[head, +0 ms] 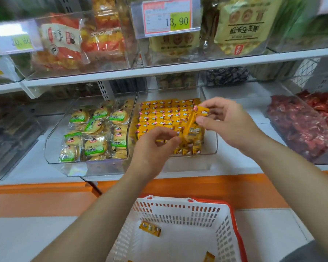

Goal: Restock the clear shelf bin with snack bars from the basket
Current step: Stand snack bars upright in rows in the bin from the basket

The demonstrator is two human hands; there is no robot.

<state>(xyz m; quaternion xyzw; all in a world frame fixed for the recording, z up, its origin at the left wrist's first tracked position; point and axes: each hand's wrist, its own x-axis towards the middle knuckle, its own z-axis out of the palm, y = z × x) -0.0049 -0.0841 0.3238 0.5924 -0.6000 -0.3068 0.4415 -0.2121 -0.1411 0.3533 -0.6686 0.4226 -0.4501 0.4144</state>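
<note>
- The right hand (229, 121) pinches the top end of a bar (190, 121) between thumb and fingers. The left hand (155, 142) pinches its lower end.
- The bar is tilted just above the bin (215, 142), probably held at both ends to line it up with the rows (159, 115).
- The rows crowd the back and left, and a narrow strip along the right wall looks free.
- The front wall is low, and the shelf (178, 70) is well above the hands.
- The basket (178, 210) below holds a few loose bars (150, 228).
</note>
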